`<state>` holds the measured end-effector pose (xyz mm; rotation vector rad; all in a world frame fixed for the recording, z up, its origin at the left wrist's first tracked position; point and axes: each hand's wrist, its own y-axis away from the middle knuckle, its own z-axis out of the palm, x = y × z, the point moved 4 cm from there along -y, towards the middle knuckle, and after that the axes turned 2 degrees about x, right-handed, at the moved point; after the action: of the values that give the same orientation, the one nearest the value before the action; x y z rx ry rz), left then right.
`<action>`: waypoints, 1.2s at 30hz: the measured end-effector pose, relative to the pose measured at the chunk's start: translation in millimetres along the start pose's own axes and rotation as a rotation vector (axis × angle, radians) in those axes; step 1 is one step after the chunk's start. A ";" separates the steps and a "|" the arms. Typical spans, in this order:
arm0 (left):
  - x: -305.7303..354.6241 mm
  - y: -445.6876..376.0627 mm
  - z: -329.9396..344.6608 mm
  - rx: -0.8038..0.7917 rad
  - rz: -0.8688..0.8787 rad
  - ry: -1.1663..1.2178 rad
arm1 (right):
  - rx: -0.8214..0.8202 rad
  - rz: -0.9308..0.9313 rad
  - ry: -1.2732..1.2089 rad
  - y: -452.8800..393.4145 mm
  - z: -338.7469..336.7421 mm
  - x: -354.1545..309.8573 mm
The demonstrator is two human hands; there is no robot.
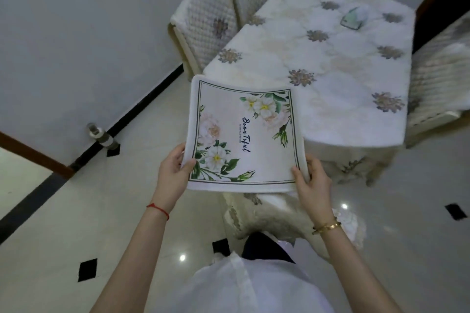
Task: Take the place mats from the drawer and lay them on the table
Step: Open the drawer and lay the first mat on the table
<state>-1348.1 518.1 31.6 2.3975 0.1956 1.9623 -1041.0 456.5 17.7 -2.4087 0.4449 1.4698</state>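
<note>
White floral place mat (pixel 244 134), "Beautiful" printed down the middle, is up in the air right at the near end of the table (pixel 338 99), not lying on it yet. Left hand (pixel 173 173) pinches the near left corner, thumb on top and fingers tucked under; right hand (pixel 311 183) does the same at the near right corner, thumb clamped on the printed face. Could be a stack of mats rather than one, honestly can't tell from this angle. The tablecloth is quilted with little flower patches, and there's a phone (pixel 353 19) sitting way at the far end, well clear of where this one would go. If I were doing it, I'd let the far edge touch down first, then lower the near edge so it doesn't fold under, and square it to the table edge in front of a chair (pixel 203 25). Keep both pinches even, or the floppy far end sags and drags the cloth into wrinkles.
</note>
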 end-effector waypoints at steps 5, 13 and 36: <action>-0.4 -68.1 39.4 -0.125 -0.011 -0.028 | 0.113 0.099 0.009 -33.6 -1.2 19.0; 8.3 -153.8 125.4 -0.273 -0.018 -0.050 | 0.218 0.188 -0.005 -108.0 -22.5 39.5; -46.5 -347.2 282.5 -0.392 -0.007 -0.311 | 0.313 0.447 0.220 -268.5 5.9 165.3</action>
<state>-1106.3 871.1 -107.9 2.3787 -0.1748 1.4294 -866.1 685.0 -111.2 -2.3113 1.2320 1.1715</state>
